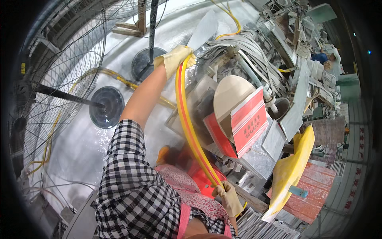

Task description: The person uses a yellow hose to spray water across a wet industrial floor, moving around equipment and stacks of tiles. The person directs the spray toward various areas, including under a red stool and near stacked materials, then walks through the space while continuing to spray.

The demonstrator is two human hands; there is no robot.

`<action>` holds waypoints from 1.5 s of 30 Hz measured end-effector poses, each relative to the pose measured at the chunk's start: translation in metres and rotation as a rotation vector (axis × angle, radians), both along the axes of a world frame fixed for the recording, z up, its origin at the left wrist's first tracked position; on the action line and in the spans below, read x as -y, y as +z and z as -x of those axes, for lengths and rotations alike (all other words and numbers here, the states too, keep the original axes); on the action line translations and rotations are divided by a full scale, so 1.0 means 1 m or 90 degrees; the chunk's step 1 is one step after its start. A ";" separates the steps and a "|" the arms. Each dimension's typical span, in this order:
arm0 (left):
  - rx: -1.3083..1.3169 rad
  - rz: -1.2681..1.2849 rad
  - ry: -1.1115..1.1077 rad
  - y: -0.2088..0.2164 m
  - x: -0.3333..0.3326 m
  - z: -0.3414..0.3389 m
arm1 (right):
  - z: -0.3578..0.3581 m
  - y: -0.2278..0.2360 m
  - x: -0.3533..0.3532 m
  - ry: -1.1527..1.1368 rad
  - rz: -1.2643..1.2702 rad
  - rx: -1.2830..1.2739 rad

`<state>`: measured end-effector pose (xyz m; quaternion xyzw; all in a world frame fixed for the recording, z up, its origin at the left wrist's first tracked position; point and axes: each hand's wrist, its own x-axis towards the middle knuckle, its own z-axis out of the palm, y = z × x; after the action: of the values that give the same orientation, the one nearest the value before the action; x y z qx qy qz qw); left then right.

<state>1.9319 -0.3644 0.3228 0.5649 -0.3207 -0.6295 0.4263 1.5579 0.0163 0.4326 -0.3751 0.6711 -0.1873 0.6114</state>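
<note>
A yellow hose with a red stripe (183, 99) curves down across the middle of the head view. Near its upper end my left hand (175, 60), in a cream rubber glove, is closed around it. Beyond that hand spreads a pale, fan-shaped sheet (205, 30) that looks like water coming from the hose. My right hand (230, 200), also gloved, grips the hose lower down, beside my pink apron (199, 201). To the right of the hose stands a red and white carton (248, 125) with a beige rounded panel (232, 93) behind it.
The floor (131, 103) is wet and shiny. Two round black stand bases (106, 106) with poles, and a wire fan guard (75, 44), are at the left. Grey strips (254, 49) lie in a heap beyond the carton. A yellow sheet (292, 167) leans at the right.
</note>
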 end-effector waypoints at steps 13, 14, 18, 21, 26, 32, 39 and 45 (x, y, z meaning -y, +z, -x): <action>0.028 0.023 -0.045 0.044 0.031 0.022 | 0.010 -0.015 0.004 -0.018 -0.002 0.028; 0.037 0.024 -0.061 0.046 0.031 0.022 | 0.010 -0.016 0.004 -0.015 -0.007 0.031; 0.042 0.025 -0.088 0.048 0.033 0.018 | 0.009 -0.019 0.008 -0.034 -0.025 0.067; 0.059 -0.063 -0.086 0.044 0.025 0.013 | 0.009 -0.018 0.006 -0.006 -0.016 0.056; 0.084 -0.015 -0.061 0.042 0.021 0.007 | 0.006 -0.017 0.004 -0.003 -0.017 0.047; 0.092 0.027 -0.057 0.047 0.026 0.007 | 0.007 -0.016 0.003 0.013 0.001 0.035; 0.072 0.090 -0.034 0.054 0.019 0.005 | 0.010 -0.019 0.000 0.026 -0.007 0.027; 0.050 0.047 0.070 0.046 0.001 -0.002 | 0.016 -0.026 -0.007 0.003 -0.003 0.047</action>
<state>1.9340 -0.3654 0.3685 0.5896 -0.3286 -0.5706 0.4677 1.5419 0.0230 0.4062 -0.3682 0.6476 -0.1979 0.6371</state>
